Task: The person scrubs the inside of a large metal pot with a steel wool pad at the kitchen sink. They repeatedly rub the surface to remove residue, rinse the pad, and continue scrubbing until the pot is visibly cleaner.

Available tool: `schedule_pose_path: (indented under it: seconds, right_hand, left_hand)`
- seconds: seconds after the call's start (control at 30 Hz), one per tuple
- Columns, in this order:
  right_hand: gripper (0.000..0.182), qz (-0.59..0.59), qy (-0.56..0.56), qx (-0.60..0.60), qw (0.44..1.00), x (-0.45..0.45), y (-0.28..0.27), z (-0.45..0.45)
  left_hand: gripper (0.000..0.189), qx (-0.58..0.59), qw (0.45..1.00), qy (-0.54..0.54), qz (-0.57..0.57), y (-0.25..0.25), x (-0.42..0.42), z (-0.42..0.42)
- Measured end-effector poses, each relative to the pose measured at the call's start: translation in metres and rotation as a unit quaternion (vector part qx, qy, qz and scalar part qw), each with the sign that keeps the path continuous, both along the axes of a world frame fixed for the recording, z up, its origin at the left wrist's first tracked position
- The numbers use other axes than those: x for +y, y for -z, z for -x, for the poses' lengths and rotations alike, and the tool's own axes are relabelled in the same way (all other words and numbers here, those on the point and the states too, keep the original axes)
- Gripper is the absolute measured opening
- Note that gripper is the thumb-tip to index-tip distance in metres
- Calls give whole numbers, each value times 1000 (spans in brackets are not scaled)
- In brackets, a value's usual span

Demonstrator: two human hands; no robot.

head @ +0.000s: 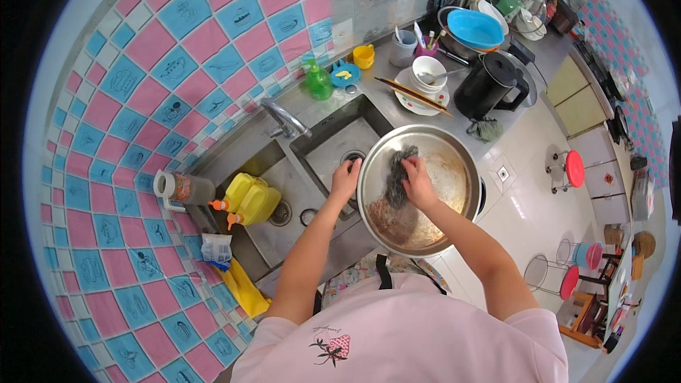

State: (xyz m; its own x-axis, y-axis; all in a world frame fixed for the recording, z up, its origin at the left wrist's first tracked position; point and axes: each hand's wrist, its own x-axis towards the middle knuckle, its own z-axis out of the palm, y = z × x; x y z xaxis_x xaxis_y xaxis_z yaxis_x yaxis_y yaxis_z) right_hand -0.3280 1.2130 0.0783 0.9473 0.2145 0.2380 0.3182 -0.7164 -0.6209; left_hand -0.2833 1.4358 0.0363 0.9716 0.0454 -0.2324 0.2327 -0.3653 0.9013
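Note:
A wide, round stainless-steel pan (452, 170) is tilted up in front of me, over the sink's front edge. Brownish stains mark its inner surface, and a black side handle (483, 195) shows at its right. My left hand (346, 178) grips the pan at its left rim; the exact hold is partly hidden. Inside the pan, my right hand (419, 183) pinches a dark steel-wool scrubber (396, 178) and presses it against the metal.
A double-bowl steel sink (330, 141) with a faucet (287, 119) lies behind the pan. Yellow jugs (255, 199) stand in the left bowl. Stacked bowls (428, 72), chopsticks (412, 97), a black electric kettle (487, 85) and a green soap bottle (318, 81) crowd the counter.

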Motion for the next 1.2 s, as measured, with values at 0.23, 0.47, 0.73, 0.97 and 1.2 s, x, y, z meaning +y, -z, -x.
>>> schedule_pose_path:
  seconds: [0.23, 0.47, 0.73, 0.97, 1.2]
  right_hand:
    - [49, -10, -64, 48, 997, -5, 6, 39]
    - [47, 78, 79, 12, 994, -38, -13, 29]
    - [47, 1, 8, 65, 998, -7, -2, 21]
    - [39, -126, 40, 267, 954, 6, 4, -25]
    - [15, -8, 3, 105, 994, 29, 13, -41]
  left_hand:
    - [53, -40, 997, 56, -40, 24, -32, -61]
    - [53, -98, 981, 134, -104, 16, -70, -132]
    - [45, -72, 992, 86, -56, 26, -73, -149]
    - [31, 170, 952, -44, 250, 32, -41, -98]
    - [23, 189, 889, -67, 413, 37, -41, -93]
